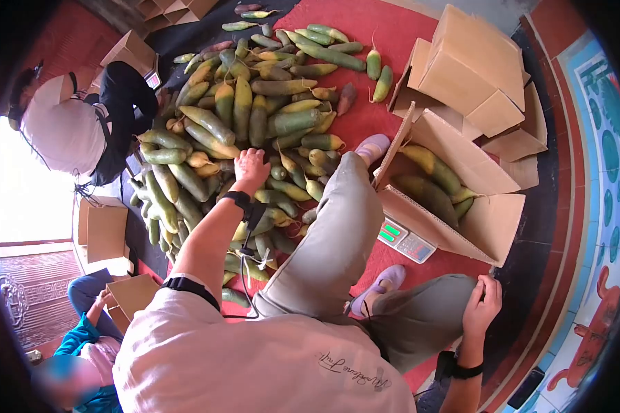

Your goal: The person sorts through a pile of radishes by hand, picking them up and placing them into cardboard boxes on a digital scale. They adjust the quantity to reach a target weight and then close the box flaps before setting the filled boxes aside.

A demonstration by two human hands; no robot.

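A large heap of green and yellowish radishes lies on a red cloth in front of me. My left hand reaches onto the middle of the heap, its fingers spread over the radishes, gripping none that I can see. On my knee at the right rests my right hand, its fingers curled; whether anything is inside them is hidden. Beside my legs an open cardboard box holds several large radishes. A digital scale with green displays shows at the box's near edge.
More cardboard boxes stand at the upper right. A person in a pale shirt sits at the upper left, near another scale. Another person in teal holds a small box at the lower left. A phone lies lower right.
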